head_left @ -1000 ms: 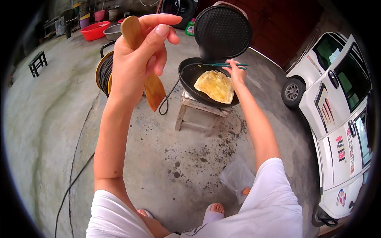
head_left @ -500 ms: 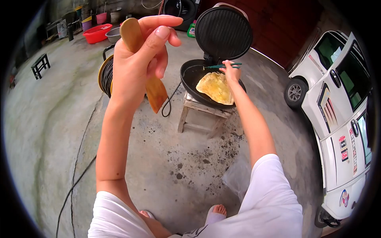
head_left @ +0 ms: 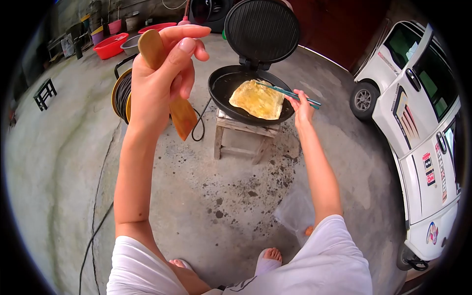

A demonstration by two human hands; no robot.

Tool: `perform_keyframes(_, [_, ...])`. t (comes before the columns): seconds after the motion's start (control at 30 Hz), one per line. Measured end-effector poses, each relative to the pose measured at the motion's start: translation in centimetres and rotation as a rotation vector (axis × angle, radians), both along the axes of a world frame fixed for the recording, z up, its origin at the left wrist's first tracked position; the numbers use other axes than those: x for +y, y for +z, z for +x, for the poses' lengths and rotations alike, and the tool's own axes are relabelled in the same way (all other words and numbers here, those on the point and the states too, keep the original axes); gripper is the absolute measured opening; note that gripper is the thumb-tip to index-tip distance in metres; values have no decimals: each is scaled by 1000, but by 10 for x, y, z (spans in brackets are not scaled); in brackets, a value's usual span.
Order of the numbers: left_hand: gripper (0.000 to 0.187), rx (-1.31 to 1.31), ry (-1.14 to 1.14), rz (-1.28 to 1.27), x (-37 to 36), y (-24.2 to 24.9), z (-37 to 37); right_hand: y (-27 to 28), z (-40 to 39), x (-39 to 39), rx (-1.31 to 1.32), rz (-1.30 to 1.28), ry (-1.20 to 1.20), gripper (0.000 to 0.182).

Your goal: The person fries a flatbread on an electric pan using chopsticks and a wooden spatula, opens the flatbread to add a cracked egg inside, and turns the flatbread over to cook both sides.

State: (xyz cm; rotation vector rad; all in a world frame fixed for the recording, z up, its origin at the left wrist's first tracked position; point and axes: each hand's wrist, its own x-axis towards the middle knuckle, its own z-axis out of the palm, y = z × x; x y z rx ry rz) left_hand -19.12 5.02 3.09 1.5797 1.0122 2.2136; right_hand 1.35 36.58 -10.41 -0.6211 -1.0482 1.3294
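Note:
My left hand (head_left: 164,73) is raised close to the camera, with a wooden spatula (head_left: 182,118) held between thumb and palm and the fingers partly extended. In my right hand (head_left: 302,108) is a pair of green chopsticks (head_left: 282,90), their tips at the upper edge of a golden flatbread (head_left: 255,101). The flatbread lies in the round black pan of an electric griddle (head_left: 219,86), whose ridged lid (head_left: 263,32) stands raised behind it. A small wooden stool (head_left: 246,129) carries the griddle.
Left of the griddle stands a cable reel (head_left: 121,96), its black cord running over the concrete. A white vehicle (head_left: 418,123) is parked at right. Red basins (head_left: 110,46) and a low black stool (head_left: 44,94) are farther left. A clear plastic bag (head_left: 295,211) lies near my feet.
My right hand has moved right and down, and the chopsticks now slant to the flatbread's upper edge. The flatbread looks more squared in the pan. The view has shifted slightly; my left hand still holds the spatula.

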Motion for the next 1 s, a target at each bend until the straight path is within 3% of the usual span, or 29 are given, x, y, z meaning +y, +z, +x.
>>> perform_keyframes(0.27, [25, 11, 4, -20, 4, -4, 1, 19, 24, -2, -283, 131, -56, 24])
perform_keyframes(0.4, [25, 14, -14, -16, 7, -7, -1, 21, 24, -10, -272, 230, -9, 27])
perform_keyframes(0.57, [26, 13, -23, -17, 8, -4, 6, 12, 1, -17, -284, 218, 103, 23])
perform_keyframes(0.7, [25, 20, -3, -22, 5, -5, 4, 5, -6, -10, -276, 233, 21, 23])
perform_keyframes(0.87, [24, 14, 4, 8, 4, -5, 2, 31, 30, -11, -275, 247, -21, 24])
perform_keyframes(1.0, [23, 7, -11, 31, 6, -5, 2, 44, 67, -10, -426, 128, -16, 25])
